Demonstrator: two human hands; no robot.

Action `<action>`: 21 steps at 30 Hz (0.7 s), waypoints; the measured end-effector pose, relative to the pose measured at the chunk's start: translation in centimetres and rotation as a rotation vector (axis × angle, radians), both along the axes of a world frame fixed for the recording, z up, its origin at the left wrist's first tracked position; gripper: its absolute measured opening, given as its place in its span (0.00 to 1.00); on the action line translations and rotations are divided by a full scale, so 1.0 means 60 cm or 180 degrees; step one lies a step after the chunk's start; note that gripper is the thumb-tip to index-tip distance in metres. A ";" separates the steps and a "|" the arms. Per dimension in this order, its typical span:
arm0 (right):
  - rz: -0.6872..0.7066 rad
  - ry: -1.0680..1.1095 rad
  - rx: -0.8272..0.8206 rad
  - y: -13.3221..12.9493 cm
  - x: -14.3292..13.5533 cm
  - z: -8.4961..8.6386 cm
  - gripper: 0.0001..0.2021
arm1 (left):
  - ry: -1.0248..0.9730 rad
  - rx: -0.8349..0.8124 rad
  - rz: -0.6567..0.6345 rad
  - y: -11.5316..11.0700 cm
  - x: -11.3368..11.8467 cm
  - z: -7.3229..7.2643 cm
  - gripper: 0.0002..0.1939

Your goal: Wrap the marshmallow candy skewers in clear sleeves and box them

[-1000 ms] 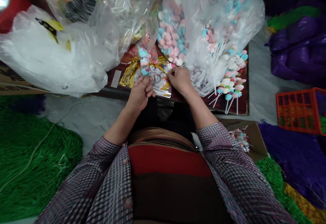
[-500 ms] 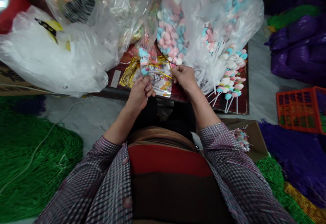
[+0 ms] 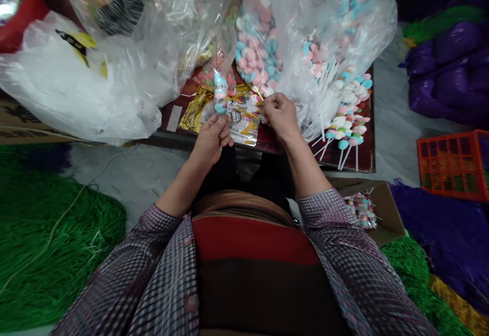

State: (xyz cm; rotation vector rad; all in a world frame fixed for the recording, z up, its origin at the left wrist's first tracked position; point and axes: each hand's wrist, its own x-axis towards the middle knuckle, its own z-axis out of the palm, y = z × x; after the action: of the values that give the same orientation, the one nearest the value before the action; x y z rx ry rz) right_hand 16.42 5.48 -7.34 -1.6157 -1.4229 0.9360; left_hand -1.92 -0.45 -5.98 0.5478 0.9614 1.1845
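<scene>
My left hand (image 3: 214, 135) is closed around the lower end of a wrapped candy stick (image 3: 220, 91), its pale blue, white and pink pieces standing upright in a clear printed bag. To its right, my right hand (image 3: 280, 114) pinches a gold twist tie (image 3: 259, 93) that points up and left. Beneath and between the hands lie flat printed bags (image 3: 246, 131) near the table's front edge. A bundle of gold twist ties (image 3: 194, 112) is spread left of them.
Several unwrapped candy sticks (image 3: 346, 122) lie at the table's right end. Large clear bags of candy (image 3: 260, 46) crowd the back; a white plastic bag (image 3: 114, 91) sits left. Below right, a cardboard box (image 3: 389, 208) holds wrapped candy. An orange crate (image 3: 451, 168) stands on the floor.
My right hand has drawn slightly right and up with the gold twist tie, which now points upward. The candy stick in my left hand has shifted slightly right.
</scene>
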 end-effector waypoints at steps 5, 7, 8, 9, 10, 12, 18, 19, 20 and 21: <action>0.0508 0.0146 0.0158 -0.059 -0.024 0.052 0.10 | 0.0285 -0.0125 -0.0218 0.000 0.017 0.005 0.12; 0.0716 -0.0110 0.0292 -0.077 -0.035 0.060 0.09 | 0.0385 -0.0207 -0.0334 -0.001 0.029 0.008 0.14; 0.0760 -0.0295 0.0366 -0.084 -0.040 0.060 0.09 | 0.0420 -0.0228 -0.0375 -0.002 0.035 0.008 0.15; 0.0765 -0.0495 0.0433 -0.087 -0.042 0.058 0.08 | 0.0441 -0.0238 -0.0396 -0.003 0.041 0.009 0.16; 0.0749 -0.0691 0.0483 -0.090 -0.044 0.055 0.07 | 0.0447 -0.0234 -0.0404 -0.004 0.046 0.009 0.17; 0.0713 -0.1029 0.0542 -0.091 -0.044 0.048 0.07 | 0.0427 -0.0203 -0.0395 -0.007 0.054 0.008 0.16; 0.0600 -0.1305 0.0617 -0.101 -0.040 0.041 0.10 | 0.0366 -0.0128 -0.0217 -0.008 0.065 0.008 0.18; 0.0576 -0.1153 0.0633 -0.104 -0.038 0.041 0.09 | 0.0332 -0.0128 -0.0194 -0.007 0.065 0.009 0.18; 0.0545 -0.0950 0.0650 -0.107 -0.036 0.040 0.08 | 0.0292 -0.0123 -0.0158 -0.006 0.066 0.010 0.18; 0.0501 -0.0712 0.0655 -0.110 -0.033 0.039 0.08 | 0.0254 -0.0111 -0.0128 -0.005 0.066 0.011 0.18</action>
State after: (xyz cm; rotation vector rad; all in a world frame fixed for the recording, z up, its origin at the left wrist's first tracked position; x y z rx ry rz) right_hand 14.43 -1.09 -5.00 -1.5065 -1.7604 0.6840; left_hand 2.03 -0.75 -5.30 0.5876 1.0327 1.1149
